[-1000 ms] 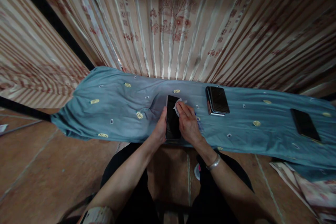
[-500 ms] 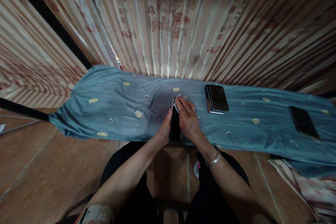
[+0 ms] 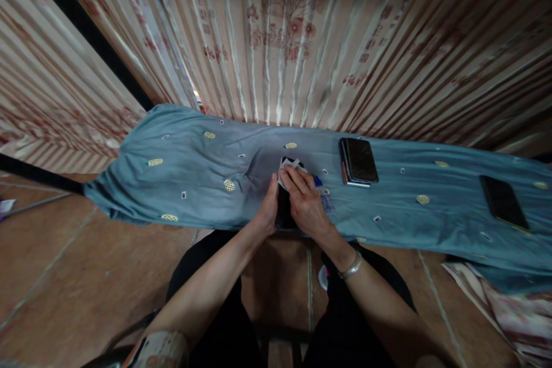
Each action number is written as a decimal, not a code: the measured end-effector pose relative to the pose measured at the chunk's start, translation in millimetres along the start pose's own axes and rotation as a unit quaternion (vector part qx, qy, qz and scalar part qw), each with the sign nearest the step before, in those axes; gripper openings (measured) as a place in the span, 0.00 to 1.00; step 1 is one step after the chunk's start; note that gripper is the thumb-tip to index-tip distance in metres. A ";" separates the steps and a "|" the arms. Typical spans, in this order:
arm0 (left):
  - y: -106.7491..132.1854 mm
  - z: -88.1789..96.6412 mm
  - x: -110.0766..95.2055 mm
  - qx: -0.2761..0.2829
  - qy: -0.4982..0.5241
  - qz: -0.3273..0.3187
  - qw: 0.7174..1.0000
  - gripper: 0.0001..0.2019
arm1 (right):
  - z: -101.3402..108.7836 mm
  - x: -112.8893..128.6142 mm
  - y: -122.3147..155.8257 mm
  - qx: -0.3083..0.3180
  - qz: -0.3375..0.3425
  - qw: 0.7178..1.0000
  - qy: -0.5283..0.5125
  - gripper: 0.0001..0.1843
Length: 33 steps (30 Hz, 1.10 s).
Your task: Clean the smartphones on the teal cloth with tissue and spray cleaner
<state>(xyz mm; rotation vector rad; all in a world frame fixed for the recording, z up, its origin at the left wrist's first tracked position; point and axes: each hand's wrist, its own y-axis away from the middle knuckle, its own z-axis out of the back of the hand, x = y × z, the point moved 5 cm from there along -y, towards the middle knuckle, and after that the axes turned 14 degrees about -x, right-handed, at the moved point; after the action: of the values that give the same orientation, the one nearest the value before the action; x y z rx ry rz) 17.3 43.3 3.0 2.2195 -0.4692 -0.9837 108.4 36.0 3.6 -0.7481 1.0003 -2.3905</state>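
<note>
A black phone [image 3: 284, 211] lies between my hands at the front edge of the blue cloth. My left hand [image 3: 269, 207] grips the phone along its left side. Under the fingers of my right hand [image 3: 305, 198] is a white wipe [image 3: 282, 171], pressed on the upper part of the phone's dark face. A small clear bottle with a blue cap [image 3: 319, 181] lies just right of my right hand, which partly hides it.
A stack of phones [image 3: 361, 161] sits right of my hands, and another dark phone [image 3: 503, 202] lies farther right. Blue patterned cloth [image 3: 198, 167] covers the narrow table. A pleated curtain [image 3: 280, 86] hangs behind it; a dark pole [image 3: 86, 29] slants at the left.
My right hand has moved slightly left with the wipe, across the phone's upper end. The phone now looks turned flatter, and the blue-capped bottle shows more.
</note>
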 end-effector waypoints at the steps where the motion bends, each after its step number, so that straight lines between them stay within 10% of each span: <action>1: -0.9 0.9 -0.7 -0.002 0.000 0.002 1.000 0.26 | 0.0 1.4 0.9 0.001 0.002 1.000 -0.002 0.36; 12: -1.6 7.5 -6.2 0.009 0.009 0.091 0.996 0.36 | -3.4 21.2 16.8 0.034 0.014 0.999 -0.024 0.38; 33: -12.0 13.7 -35.7 -0.010 0.006 0.013 1.000 0.41 | 2.6 55.8 33.4 0.034 0.085 0.994 -0.056 0.36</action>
<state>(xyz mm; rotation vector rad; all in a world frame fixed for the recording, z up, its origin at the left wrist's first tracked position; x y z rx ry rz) -15.8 65.8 6.3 2.1946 -0.4796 -0.9563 74.0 -18.9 -2.5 -0.7326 0.8943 -2.2003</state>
